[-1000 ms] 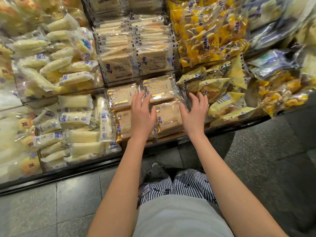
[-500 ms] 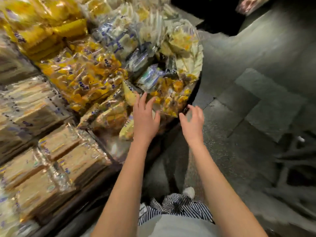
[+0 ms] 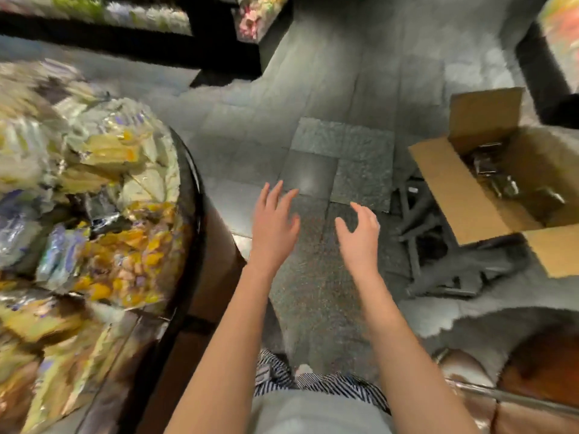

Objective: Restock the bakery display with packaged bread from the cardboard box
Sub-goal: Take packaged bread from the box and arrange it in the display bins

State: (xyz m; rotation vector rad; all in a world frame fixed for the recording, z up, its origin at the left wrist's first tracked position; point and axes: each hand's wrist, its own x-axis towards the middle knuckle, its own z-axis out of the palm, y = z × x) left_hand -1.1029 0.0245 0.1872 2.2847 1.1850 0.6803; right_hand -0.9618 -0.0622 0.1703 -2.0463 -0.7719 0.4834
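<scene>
Packaged bread (image 3: 125, 252) is seen heaped on the bakery display (image 3: 192, 183) at nine o'clock in the view. It is so smeared by motion blur that only yellow, orange and pale wrappers can be made out; single packs cannot be counted. The display is cut off by the left and lower edges, and only its dark curved rim is clearly drawn.

One cardboard box (image 3: 463, 195) is found at two to three o'clock, standing open on a dark frame (image 3: 419, 233) that is hard to read. Three flaps are visible and folded outward; the far side of the box is cut off by the right edge. Dark glossy shapes (image 3: 488, 170) are seen inside, but it cannot be told whether they are bread.

Two hands are held out over the grey tiled floor (image 3: 341, 145), near the centre and apart from each other. The left hand (image 3: 274, 225) is empty, its fingers straight and spread; the display's rim lies at nine o'clock from it, near but not touched. The right hand (image 3: 360, 236) is also empty, its fingers loosely curled; the box lies at two o'clock from it, well apart.

Blurred shelves (image 3: 125, 10) are visible at eleven o'clock, and a striped garment (image 3: 313, 383) at six o'clock.
</scene>
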